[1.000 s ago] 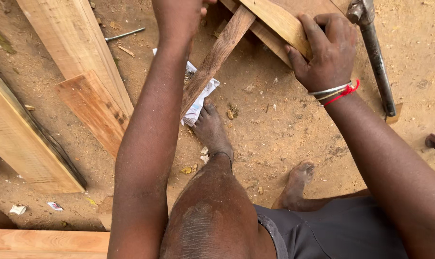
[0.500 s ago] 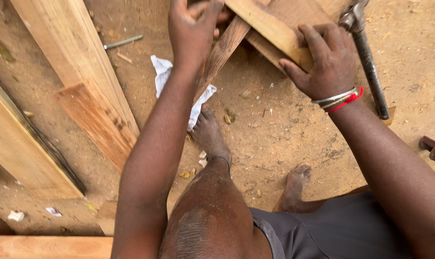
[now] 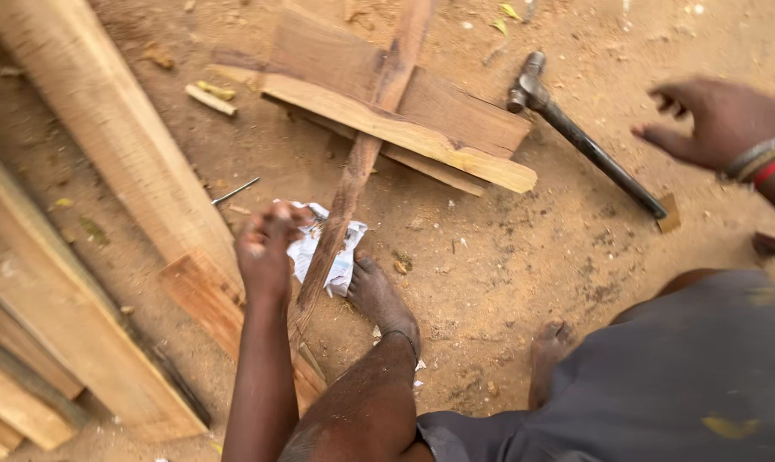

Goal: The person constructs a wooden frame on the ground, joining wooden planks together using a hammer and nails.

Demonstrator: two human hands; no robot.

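My left hand (image 3: 266, 248) hangs over a crumpled white paper (image 3: 317, 250) on the dirt, its fingers bunched and blurred at the paper's left edge. A thin dark wooden strip (image 3: 363, 162) runs across that paper and over a stack of short planks (image 3: 405, 128). My left foot (image 3: 379, 295) rests beside the strip's lower end. My right hand (image 3: 717, 120) hovers at the far right, fingers spread and holding nothing, with bangles on the wrist. A hammer (image 3: 580, 141) lies on the ground just left of it.
Long pale boards (image 3: 105, 154) lie diagonally along the left side, with more lumber (image 3: 28, 342) at the lower left. A loose nail (image 3: 233, 191) and wood scraps (image 3: 210, 98) lie on the sandy ground. My right foot (image 3: 548, 346) is planted near my grey shorts (image 3: 661, 376).
My left hand dropped from the top of the strip down to the white paper. My right hand let go of the plank and swung right, past the hammer.
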